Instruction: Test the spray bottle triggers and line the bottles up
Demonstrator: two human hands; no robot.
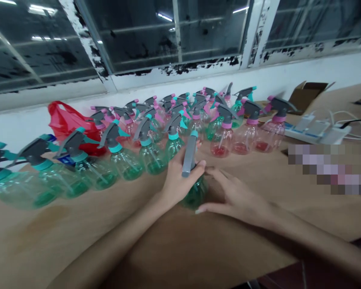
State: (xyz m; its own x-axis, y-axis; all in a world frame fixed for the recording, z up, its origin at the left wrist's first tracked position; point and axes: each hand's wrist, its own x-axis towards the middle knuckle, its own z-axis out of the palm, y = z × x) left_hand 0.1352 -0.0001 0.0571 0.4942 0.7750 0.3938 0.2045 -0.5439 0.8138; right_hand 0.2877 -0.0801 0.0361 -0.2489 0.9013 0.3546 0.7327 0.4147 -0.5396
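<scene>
A green spray bottle point(195, 193) with a grey and teal trigger head stands on the table in front of me. My left hand point(180, 176) is wrapped round its neck, just under the head. On the bottle's right side lies my right hand point(237, 196), its thumb and fingers apart around the lower body; whether it presses on the plastic is hard to see. To the left runs a row of green spray bottles, the closest to my left hand being one with a teal collar point(153, 158). Beyond my right hand are pink spray bottles point(221, 142) with grey heads.
More pink and green bottles crowd the back, near the white wall below the windows. A red plastic bag point(67, 124) sits behind the left row. At the right are a power strip point(315, 130) with cables and an open cardboard box point(308, 97). The wooden table point(132, 249) ends near me.
</scene>
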